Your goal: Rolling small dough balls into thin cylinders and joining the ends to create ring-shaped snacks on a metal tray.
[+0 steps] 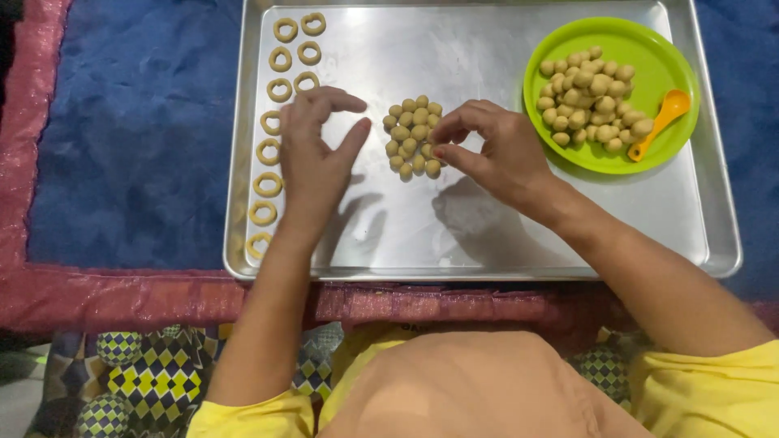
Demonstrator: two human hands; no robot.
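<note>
A small heap of tan dough balls lies in the middle of a metal baking tray. My right hand reaches into the heap's right side, thumb and forefinger pinched at one ball. My left hand hovers just left of the heap with fingers spread and nothing in it. Several dough rings sit in rows along the tray's left edge, partly under my left hand.
A green plate at the tray's right holds a bigger pile of dough balls and an orange spoon. The tray rests on a blue mat with a pink border.
</note>
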